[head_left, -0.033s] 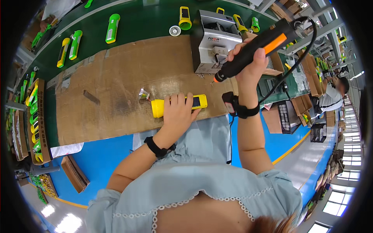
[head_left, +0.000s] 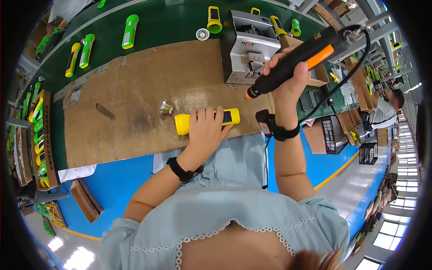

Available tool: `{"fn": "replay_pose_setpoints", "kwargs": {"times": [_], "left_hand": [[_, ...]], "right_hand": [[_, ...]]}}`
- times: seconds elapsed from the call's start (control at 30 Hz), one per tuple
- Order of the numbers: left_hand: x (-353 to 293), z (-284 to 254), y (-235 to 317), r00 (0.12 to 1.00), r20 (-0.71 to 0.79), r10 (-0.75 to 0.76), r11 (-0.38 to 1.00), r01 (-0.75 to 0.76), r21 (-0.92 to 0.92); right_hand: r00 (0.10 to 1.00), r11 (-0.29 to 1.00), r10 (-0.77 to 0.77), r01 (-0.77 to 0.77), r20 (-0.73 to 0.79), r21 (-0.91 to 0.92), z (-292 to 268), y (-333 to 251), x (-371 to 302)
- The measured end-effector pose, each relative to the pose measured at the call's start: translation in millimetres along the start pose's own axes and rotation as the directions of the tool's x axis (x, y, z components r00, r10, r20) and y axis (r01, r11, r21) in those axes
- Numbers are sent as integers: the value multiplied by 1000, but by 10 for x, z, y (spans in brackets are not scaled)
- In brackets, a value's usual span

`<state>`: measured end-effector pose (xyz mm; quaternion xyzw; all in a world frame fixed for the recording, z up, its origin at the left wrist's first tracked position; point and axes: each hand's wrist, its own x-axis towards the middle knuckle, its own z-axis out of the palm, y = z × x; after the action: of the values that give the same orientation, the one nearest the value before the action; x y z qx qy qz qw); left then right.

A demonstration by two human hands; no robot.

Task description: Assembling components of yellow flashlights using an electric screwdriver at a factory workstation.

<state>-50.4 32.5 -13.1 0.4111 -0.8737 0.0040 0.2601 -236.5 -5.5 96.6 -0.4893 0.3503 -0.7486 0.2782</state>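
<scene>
- My left grip [head_left: 204, 130] is clamped over the yellow flashlight [head_left: 182, 124], which lies near the near edge of the cardboard sheet [head_left: 139, 85] on the green worktop [head_left: 168, 20].
- My right grip [head_left: 288, 85] is closed around a black power screwdriver [head_left: 302, 55], its tip raised over the cardboard.
- At far left, a cardboard box [head_left: 53, 155] holds green and yellow flashlights.
- Left of my flashlight I have open cardboard, interrupted by a silver cup [head_left: 166, 107] and flat strip [head_left: 105, 111].

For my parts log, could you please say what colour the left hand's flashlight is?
The flashlight is mostly yellow, with a dark panel: head view.
</scene>
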Motion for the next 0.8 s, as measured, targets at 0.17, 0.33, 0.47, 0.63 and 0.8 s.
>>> {"fn": "replay_pose_setpoints", "kwargs": {"times": [0.17,0.33,0.47,0.63,0.8], "left_hand": [[13,17,8,1000,5,1,1000,-1,-11],[1,-1,23,1000,21,4,1000,-4,14],[-4,8,19,1000,21,-1,1000,0,20],[-5,-5,5,999,32,-7,1000,6,20],[28,-4,-6,998,60,-13,1000,13,0]], "right_hand": [[999,997,-23,21,25,78,67,-87,-335],[998,997,-50,48,25,68,79,-60,-381],[1000,999,-6,6,-10,-46,113,-45,-380],[998,996,61,-60,7,-59,99,129,-398],[994,997,66,-70,84,45,89,282,-416]]}}
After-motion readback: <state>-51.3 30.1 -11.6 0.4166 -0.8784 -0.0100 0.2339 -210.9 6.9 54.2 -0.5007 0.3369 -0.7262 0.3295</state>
